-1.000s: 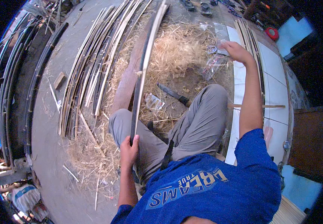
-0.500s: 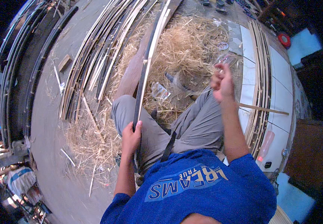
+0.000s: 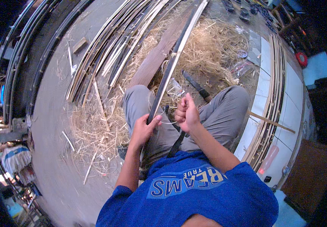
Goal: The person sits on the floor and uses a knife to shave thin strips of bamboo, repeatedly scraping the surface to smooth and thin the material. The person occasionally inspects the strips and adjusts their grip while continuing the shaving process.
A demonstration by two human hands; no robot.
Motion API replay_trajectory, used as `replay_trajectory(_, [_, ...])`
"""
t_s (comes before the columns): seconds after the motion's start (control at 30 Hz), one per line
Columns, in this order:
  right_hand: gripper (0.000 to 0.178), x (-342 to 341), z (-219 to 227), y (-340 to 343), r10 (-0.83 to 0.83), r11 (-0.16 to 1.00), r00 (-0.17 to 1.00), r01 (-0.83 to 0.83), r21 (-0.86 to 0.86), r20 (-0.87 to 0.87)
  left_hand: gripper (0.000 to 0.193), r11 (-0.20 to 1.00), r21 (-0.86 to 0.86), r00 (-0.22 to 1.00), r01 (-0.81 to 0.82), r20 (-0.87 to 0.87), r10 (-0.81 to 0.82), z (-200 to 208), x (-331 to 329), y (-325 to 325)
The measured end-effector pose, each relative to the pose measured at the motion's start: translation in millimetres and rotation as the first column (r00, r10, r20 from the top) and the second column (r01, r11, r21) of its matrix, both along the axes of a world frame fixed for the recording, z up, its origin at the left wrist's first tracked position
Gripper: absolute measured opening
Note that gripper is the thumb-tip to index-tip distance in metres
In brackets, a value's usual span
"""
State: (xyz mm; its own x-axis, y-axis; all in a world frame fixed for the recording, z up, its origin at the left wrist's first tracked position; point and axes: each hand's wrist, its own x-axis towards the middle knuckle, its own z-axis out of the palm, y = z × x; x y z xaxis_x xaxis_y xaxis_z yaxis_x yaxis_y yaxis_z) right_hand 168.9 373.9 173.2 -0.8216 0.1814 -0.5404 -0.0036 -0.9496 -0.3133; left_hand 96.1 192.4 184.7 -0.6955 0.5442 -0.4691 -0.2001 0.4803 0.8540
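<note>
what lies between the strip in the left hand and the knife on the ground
In the head view, a crumpled clear wrapper and some pale shavings show between the strip and the knife.

Long strip (image 3: 165, 77): blackish along one side, cream along the other. Shavings (image 3: 209, 49): straw-yellow. Trousers (image 3: 226, 113): plain grey. Shirt (image 3: 193, 200): blue, printed front. Ring (image 3: 301, 63), dimly lit: apparently red.

Bamboo strip (image 3: 166, 78) cut off above
</note>
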Motion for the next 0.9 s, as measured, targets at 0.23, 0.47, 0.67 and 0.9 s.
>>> replay_trajectory(0.23, [0.031, 32.4, -48.2, -32.3, 0.400, 0.896, 0.897, -0.426, 0.129, 0.187, 0.019, 0.978, 0.148, 0.929, -0.146, 0.361, 0.085, 1.9, -7.1, -6.6])
replay_trajectory(0.47, [0.060, 6.1, -67.4, -4.0, -0.067, -0.255, 0.968, -0.252, 0.934, 0.243, 0.017, 0.972, 0.163, 0.921, -0.170, 0.376, 0.098, -11.5, -13.2, -17.7])
replay_trajectory(0.67, [0.047, -21.1, -69.9, -19.5, 0.440, -0.031, 0.842, -0.335, 0.942, 0.313, 0.018, 0.982, 0.187, 0.982, -0.018, 0.188, -0.018, -26.5, -10.6, -9.8])
replay_trajectory(0.9, [0.030, -23.2, -83.2, -24.1, 0.375, 0.071, 0.875, -0.357, 0.932, 0.307, 0.028, 0.991, 0.126, 0.970, 0.032, 0.233, -0.061, -33.3, -19.2, -8.5])
